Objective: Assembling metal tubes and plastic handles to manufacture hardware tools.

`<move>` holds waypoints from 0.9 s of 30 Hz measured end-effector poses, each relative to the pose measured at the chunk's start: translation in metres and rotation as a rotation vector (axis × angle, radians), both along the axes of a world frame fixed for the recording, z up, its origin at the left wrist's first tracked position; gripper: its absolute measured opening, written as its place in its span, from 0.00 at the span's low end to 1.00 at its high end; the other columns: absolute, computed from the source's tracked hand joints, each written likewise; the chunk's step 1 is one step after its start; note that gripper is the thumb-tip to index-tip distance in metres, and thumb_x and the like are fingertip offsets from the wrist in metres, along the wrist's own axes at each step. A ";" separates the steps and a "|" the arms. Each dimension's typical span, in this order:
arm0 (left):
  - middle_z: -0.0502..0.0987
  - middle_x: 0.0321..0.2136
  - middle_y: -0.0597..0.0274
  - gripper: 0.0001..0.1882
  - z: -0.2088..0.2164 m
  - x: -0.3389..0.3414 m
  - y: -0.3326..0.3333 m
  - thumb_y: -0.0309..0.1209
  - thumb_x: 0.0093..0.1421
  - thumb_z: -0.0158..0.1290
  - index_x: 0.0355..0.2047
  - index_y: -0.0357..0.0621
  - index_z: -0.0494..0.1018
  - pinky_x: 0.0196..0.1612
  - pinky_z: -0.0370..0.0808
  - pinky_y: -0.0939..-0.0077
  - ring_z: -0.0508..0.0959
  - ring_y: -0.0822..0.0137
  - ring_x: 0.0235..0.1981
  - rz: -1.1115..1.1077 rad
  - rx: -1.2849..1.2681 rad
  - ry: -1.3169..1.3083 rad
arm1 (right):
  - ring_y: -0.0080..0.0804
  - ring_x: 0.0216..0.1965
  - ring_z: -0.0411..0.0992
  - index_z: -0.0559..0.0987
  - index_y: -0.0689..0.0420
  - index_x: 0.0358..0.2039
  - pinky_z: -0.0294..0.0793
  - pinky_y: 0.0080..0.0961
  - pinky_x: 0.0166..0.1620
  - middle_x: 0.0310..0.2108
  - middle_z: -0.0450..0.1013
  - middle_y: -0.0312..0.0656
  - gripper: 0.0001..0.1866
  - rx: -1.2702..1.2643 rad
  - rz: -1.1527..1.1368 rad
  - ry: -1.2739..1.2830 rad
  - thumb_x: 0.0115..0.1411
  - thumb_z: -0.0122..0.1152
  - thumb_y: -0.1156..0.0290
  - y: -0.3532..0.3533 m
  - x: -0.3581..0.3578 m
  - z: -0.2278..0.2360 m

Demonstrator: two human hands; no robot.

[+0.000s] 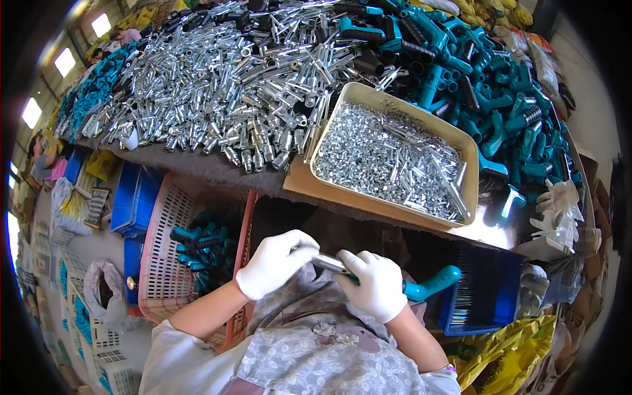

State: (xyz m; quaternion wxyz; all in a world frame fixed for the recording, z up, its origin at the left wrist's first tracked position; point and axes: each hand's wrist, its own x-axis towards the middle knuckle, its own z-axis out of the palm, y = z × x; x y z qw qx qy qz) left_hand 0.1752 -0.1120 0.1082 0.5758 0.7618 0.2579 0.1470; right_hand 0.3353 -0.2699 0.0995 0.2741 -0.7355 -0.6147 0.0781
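Both my hands wear white gloves and meet in front of my chest. My right hand (376,286) grips a teal plastic handle (434,282) whose end sticks out to the right. My left hand (275,261) pinches a short silver metal tube (329,263) fitted at the handle's other end. Just beyond my hands, on the table edge, a beige tray (469,153) holds small shiny metal parts. Past it lies a big heap of silver metal tubes (230,72).
A pile of teal-and-black handles (474,72) covers the table's right side. A pink basket (161,237) at my lower left holds assembled teal handles. A blue crate (490,289) stands at my right, white gloves (559,210) lie above it, yellow bags (507,355) below.
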 end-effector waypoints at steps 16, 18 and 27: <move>0.78 0.39 0.56 0.13 0.013 -0.003 0.010 0.26 0.54 0.61 0.41 0.45 0.79 0.41 0.78 0.67 0.79 0.56 0.41 -0.367 0.924 -0.420 | 0.52 0.32 0.77 0.82 0.54 0.45 0.77 0.39 0.36 0.31 0.78 0.49 0.20 -0.041 0.074 0.387 0.54 0.68 0.57 -0.013 0.019 -0.003; 0.78 0.38 0.56 0.16 0.015 -0.005 0.004 0.26 0.56 0.60 0.46 0.45 0.77 0.41 0.78 0.67 0.79 0.56 0.38 -0.205 0.597 -0.183 | 0.52 0.32 0.77 0.82 0.53 0.45 0.77 0.39 0.36 0.31 0.77 0.49 0.20 -0.089 0.050 0.333 0.55 0.67 0.57 -0.014 0.019 0.000; 0.78 0.38 0.57 0.10 0.012 -0.005 -0.003 0.29 0.57 0.61 0.40 0.46 0.80 0.44 0.78 0.68 0.80 0.58 0.39 -0.202 0.515 -0.138 | 0.52 0.32 0.77 0.82 0.53 0.44 0.77 0.40 0.35 0.31 0.78 0.49 0.20 -0.112 0.049 0.277 0.54 0.68 0.57 -0.013 0.019 0.005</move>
